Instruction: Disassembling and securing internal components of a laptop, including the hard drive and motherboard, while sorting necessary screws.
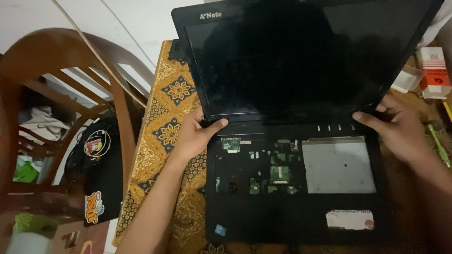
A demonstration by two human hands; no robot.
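Observation:
A black laptop [263,221] lies open on a table covered with a gold patterned cloth [165,122]. Its keyboard is off, so green circuit boards [278,174] and a grey metal plate [338,164] show in the base. The dark screen [292,56] stands tilted back. My left hand [195,134] grips the left hinge corner, thumb on the base just under the screen. My right hand [398,129] holds the right hinge corner, fingers at the screen's lower edge.
A wooden chair [61,70] stands left of the table, with a black bag bearing stickers [96,174] beside it. At the right lie a red-and-white small box [435,73], a white tray [407,77] and a green pen [438,143].

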